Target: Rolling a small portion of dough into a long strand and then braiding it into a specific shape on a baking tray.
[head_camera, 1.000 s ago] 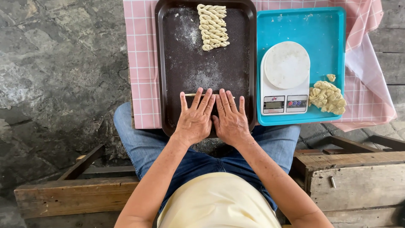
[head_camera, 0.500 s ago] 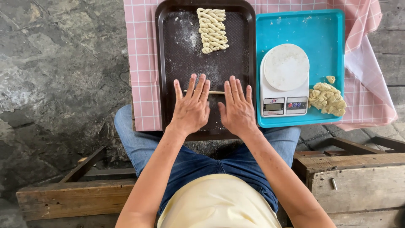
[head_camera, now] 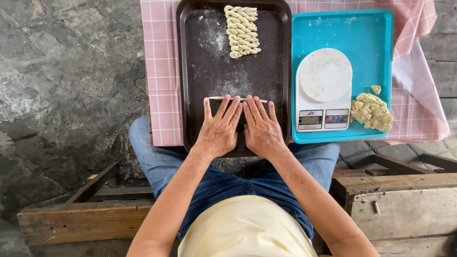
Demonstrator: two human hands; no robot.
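Note:
My left hand (head_camera: pixel 219 127) and my right hand (head_camera: pixel 261 127) lie flat, side by side, palms down on a dark brown tray (head_camera: pixel 200 81). Under the fingertips of both hands runs a thin pale dough rope (head_camera: pixel 214 98), lying crosswise; its ends stick out to the left and right. The fingers are spread and hold nothing. At the far end of the same tray sits a stack of twisted dough pieces (head_camera: pixel 243 31). Flour dusts the tray's middle.
A turquoise tray (head_camera: pixel 366 38) to the right carries a white kitchen scale (head_camera: pixel 324 93) and a lump of raw dough (head_camera: pixel 371 111). Both trays rest on a pink checked cloth (head_camera: pixel 162 71). Wooden bench parts (head_camera: pixel 400 200) flank my legs; stone floor lies left.
Both hands have slid away from me along the tray and back a little, rolling the dough rope, which is now visible at the fingertips and longer than before.

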